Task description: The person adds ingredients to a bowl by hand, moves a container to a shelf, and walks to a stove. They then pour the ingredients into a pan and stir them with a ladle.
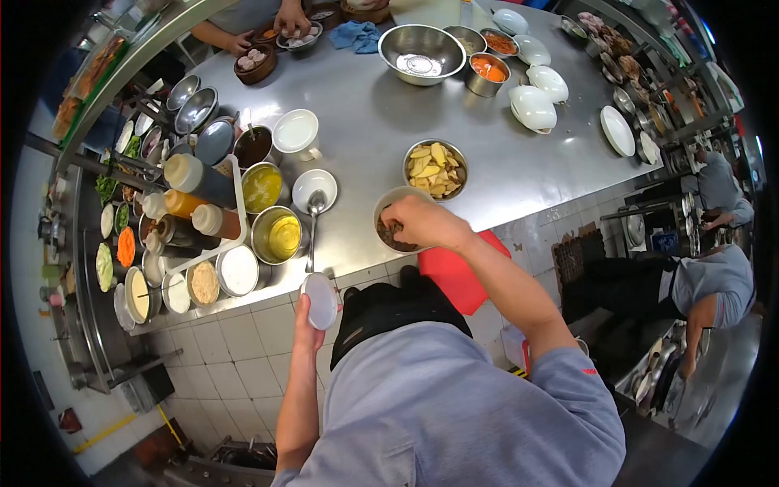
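My right hand (423, 222) reaches into a pale round container (398, 195) at the table's front edge, with its fingers bent down into dark brown contents (391, 235); the fingertips are partly hidden. Beyond it, close by, stands a metal bowl of yellow-brown sliced pieces (436, 169). Out in front of the table edge, my left hand (306, 325) holds a small translucent white cup (319, 301) by its side. A spoon (315, 213) rests on a small white dish (313, 191), its handle pointing toward that cup.
Sauce pots (284, 237), squeeze bottles (189, 175) and tubs crowd the left. A large steel bowl (421, 53) and white dishes (533, 107) stand farther back. Across the table, a person's hands (292, 18) are near steamer baskets (255, 66). Other people work at right. A red object (464, 277) is below the edge.
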The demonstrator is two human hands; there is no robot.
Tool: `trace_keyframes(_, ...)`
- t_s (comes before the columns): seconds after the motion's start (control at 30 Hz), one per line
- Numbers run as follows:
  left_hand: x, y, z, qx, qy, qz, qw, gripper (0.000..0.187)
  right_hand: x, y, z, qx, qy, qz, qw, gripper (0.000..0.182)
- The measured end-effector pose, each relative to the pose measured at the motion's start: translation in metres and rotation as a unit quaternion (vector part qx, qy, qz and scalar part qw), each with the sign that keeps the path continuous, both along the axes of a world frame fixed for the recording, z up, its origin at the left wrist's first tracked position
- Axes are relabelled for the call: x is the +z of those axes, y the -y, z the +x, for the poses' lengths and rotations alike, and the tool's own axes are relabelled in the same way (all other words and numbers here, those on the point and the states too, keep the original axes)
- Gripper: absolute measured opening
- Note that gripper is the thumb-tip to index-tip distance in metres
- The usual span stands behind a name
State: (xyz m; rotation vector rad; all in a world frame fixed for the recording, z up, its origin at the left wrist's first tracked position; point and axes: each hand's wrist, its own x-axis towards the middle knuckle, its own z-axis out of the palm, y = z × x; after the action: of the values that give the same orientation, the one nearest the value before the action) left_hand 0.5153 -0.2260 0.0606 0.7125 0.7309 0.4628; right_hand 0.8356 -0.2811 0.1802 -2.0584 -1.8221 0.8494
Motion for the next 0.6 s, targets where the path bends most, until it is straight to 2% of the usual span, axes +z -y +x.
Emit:
trace_keyframes(0.07, -0.001, -0.001, -0.002, 0.001, -0.001, 0.000, 1.000, 0.069, 0.020, 0.007, 0.012, -0.020, -0.072, 0.082, 0.994, 0.022)
trace_keyframes(0.13, 0.000, -0.001, -0.004, 0.005, -0.003, 0.000, 1.000, 0.069, 0.046, 0.013, 0.032, -0.091, -0.160, 0.095, 0.978, 0.024)
trace_keyframes(0.2, 0.002, -0.001, -0.004, 0.010, -0.008, 0.004, 1.000, 0.069, 0.053, 0.022, 0.057, -0.188, -0.193, 0.113, 0.956, 0.023)
trace_keyframes(0.23, 0.003, -0.001, -0.004, 0.010, -0.009, 0.004, 1.000, 0.069, 0.052, 0.023, 0.068, -0.188, -0.194, 0.113, 0.956, 0.023)
trace_keyframes(0.3, 0.004, -0.002, -0.003, 0.007, -0.010, 0.006, 1.000, 0.069, 0.042, 0.025, 0.089, -0.261, -0.077, 0.068, 0.960, 0.026)
trace_keyframes(0.33, 0.004, -0.002, -0.002, 0.006, -0.010, 0.006, 1.000, 0.069, 0.026, 0.026, 0.100, -0.262, -0.076, 0.069, 0.960, 0.026)
trace_keyframes(0.4, 0.005, -0.002, -0.002, -0.003, -0.011, 0.011, 1.000, 0.070, -0.002, 0.027, 0.110, -0.249, -0.039, 0.124, 0.960, 0.027)
trace_keyframes(0.53, 0.007, -0.001, -0.001, -0.003, -0.013, 0.008, 1.000, 0.071, -0.018, 0.031, 0.118, -0.270, -0.052, 0.084, 0.958, 0.029)
trace_keyframes(0.6, 0.007, -0.002, -0.002, -0.003, -0.010, 0.009, 1.000, 0.071, -0.030, 0.032, 0.125, -0.287, -0.142, 0.132, 0.938, 0.026)
